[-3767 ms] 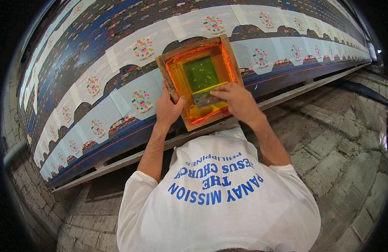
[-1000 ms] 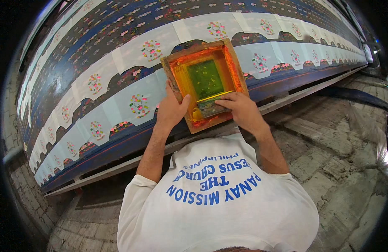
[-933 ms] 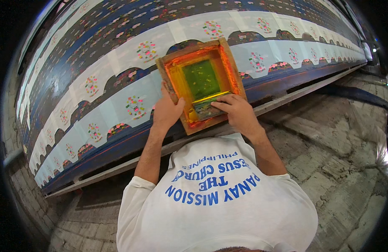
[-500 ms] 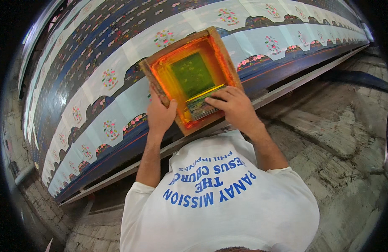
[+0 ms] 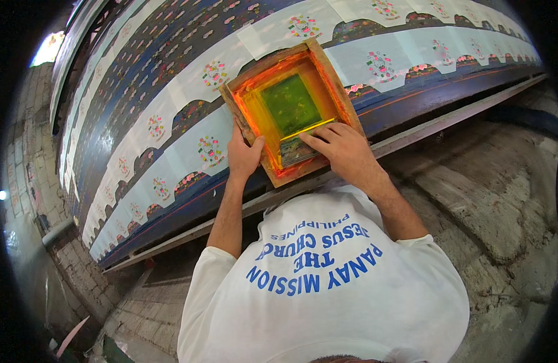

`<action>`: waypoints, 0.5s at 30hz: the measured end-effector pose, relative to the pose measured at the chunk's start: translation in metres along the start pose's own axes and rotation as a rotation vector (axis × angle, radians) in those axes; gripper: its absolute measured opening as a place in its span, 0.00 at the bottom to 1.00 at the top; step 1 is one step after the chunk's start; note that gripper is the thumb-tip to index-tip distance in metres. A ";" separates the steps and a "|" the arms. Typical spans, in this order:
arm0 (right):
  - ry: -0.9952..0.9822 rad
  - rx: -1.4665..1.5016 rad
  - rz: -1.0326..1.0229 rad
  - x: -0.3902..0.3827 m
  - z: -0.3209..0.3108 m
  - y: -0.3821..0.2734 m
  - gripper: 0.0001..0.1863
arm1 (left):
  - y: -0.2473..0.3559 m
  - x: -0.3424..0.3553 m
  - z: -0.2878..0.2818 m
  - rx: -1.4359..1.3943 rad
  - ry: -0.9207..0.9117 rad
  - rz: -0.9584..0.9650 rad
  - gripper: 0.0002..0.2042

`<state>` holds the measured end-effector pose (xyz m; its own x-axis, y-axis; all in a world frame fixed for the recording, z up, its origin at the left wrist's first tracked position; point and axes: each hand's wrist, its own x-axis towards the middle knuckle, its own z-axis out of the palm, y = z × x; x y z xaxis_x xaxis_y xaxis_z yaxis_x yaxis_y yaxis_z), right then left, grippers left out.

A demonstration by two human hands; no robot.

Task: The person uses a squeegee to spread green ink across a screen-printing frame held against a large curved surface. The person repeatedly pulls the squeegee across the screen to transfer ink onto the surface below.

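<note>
The wooden frame [image 5: 340, 86] is set at the near edge of the table [image 5: 406, 113], over part of the white printed pieces [image 5: 351, 68]. Its left side is gripped by the left hand [image 5: 245, 156], fingers closed round the wood. Inside its near end, a dark squeegee [image 5: 296, 149] is pinched by the right hand [image 5: 342, 147], fingers nearly together; the thumb's hold is not clearly seen. The frame should prove stiff and fairly light, its green mesh [image 5: 291, 104] fragile, its inked walls slippery; it is best held by the outer wood. Blue lettering [image 5: 317, 260] is carried by the white shirt [image 5: 327, 323] on the frame's near side.
</note>
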<state>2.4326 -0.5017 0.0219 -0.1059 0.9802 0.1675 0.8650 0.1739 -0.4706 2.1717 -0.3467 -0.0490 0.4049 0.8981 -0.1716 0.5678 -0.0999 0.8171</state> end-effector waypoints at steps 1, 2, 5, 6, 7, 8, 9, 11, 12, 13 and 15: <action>-0.002 0.009 -0.007 0.001 -0.001 0.001 0.25 | 0.000 0.002 0.000 0.008 -0.005 -0.011 0.42; -0.004 0.017 -0.013 0.001 -0.002 0.002 0.25 | -0.001 0.001 -0.001 0.010 0.000 0.019 0.42; -0.195 0.069 0.017 0.004 -0.012 0.007 0.23 | 0.003 0.000 -0.001 0.002 -0.004 0.062 0.41; -0.176 0.069 -0.018 0.009 -0.013 0.011 0.20 | 0.004 0.000 -0.002 -0.007 -0.014 0.038 0.40; -0.157 0.070 -0.052 0.019 -0.013 0.018 0.17 | 0.006 -0.001 -0.003 -0.016 -0.024 0.014 0.40; -0.138 0.067 -0.085 0.030 -0.012 0.026 0.15 | 0.007 -0.001 -0.003 -0.014 -0.023 -0.002 0.40; -0.118 0.071 -0.092 0.044 -0.007 0.033 0.15 | 0.009 -0.002 -0.004 -0.013 -0.020 -0.019 0.40; -0.070 0.070 -0.101 0.079 0.004 0.046 0.15 | 0.013 -0.003 -0.004 0.009 -0.012 -0.004 0.39; -0.041 0.070 -0.087 0.098 0.008 0.052 0.16 | 0.016 -0.003 -0.004 0.028 -0.008 0.029 0.39; -0.010 0.067 -0.068 0.117 0.013 0.059 0.18 | 0.018 0.000 -0.003 0.048 -0.009 0.066 0.39; -0.019 0.040 -0.014 0.142 0.014 0.059 0.20 | 0.017 0.002 -0.002 0.059 -0.045 0.069 0.38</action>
<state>2.4620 -0.3514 0.0057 -0.1272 0.9792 0.1581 0.8434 0.1907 -0.5023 2.1807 -0.3453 -0.0342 0.4752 0.8684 -0.1416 0.5781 -0.1868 0.7943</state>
